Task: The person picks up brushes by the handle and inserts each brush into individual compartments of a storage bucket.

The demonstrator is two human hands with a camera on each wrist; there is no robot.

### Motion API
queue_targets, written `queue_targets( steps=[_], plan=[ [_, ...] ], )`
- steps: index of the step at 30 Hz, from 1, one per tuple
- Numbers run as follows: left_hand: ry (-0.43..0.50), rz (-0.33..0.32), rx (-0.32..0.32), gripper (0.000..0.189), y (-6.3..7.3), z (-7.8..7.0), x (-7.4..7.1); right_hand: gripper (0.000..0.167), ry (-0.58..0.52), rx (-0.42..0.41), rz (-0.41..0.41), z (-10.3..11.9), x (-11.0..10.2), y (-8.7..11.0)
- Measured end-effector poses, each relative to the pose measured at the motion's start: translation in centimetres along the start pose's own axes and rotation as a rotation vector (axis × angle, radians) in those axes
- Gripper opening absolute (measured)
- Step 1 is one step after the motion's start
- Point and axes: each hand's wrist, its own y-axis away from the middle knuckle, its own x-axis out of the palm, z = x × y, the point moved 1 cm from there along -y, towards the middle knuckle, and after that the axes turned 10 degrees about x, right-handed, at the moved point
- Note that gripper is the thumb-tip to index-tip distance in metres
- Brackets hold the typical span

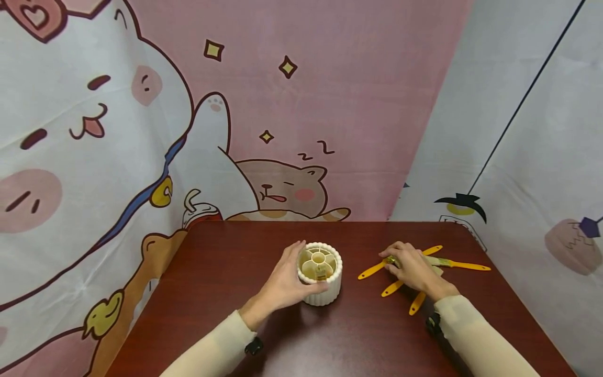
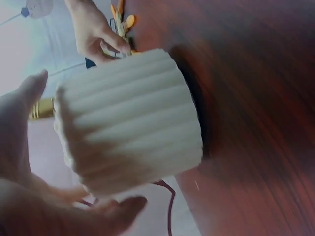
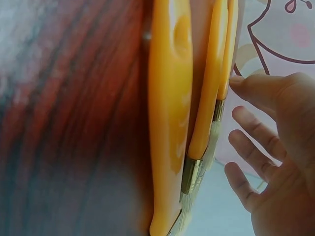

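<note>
A white ribbed round holder stands on the table, its top divided into compartments around a central ring. My left hand grips it, with thumb and fingers around the upper rim. A small gold-coloured piece shows at its mouth; its kind is unclear. To the right, several flat paintbrushes with yellow handles lie fanned out. My right hand is over them, fingertips by the metal band of the leftmost paintbrush. In the right wrist view, its fingers are spread beside the handles.
The dark red-brown wooden table runs back to a cloth wall printed with cartoon animals. More printed cloth hangs along the right side. Dark straps with small devices sit on both wrists.
</note>
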Motion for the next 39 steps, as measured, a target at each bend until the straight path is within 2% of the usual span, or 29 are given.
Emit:
queue_targets(
  steps=[5, 7, 12, 16, 21, 27, 34, 39],
  plan=[
    [-0.125, -0.082, -0.13, 0.138, 0.1, -1.5, 0.9, 0.03, 0.032, -0.001, 0.01, -0.2, 0.2, -0.3],
    [-0.169, -0.109, -0.163, 0.139, 0.0, -2.0, 1.2, 0.031, 0.041, 0.001, 0.014, -0.3, 0.4, -0.5],
    [-0.24, -0.139, -0.181, 0.137, -0.1, -2.7, 1.8, 0.034, 0.055, 0.006, 0.025, -0.5, 0.5, -0.7],
    [-0.254, -0.144, -0.176, 0.132, -0.3, -2.7, 2.0, 0.033, 0.061, 0.017, 0.036, -0.6, 0.5, -0.9],
    [-0.222, -0.145, -0.174, 0.128, -0.3, -2.4, 2.0, 0.029, 0.056, 0.022, 0.048, -0.7, 0.6, -1.0],
    [-0.129, -0.13, -0.169, 0.127, -0.3, -1.7, 1.7, 0.021, 0.057, 0.024, 0.056, -1.0, 0.6, -1.0],
    [0.006, -0.108, -0.122, 0.127, -0.1, -1.0, 0.8, 0.017, 0.039, -0.005, 0.049, -0.8, 0.6, -1.1],
    [0.021, -0.079, -0.094, 0.127, -0.1, -0.1, 0.3, 0.016, 0.024, -0.023, 0.036, -0.7, 0.6, -1.2]
  ],
)
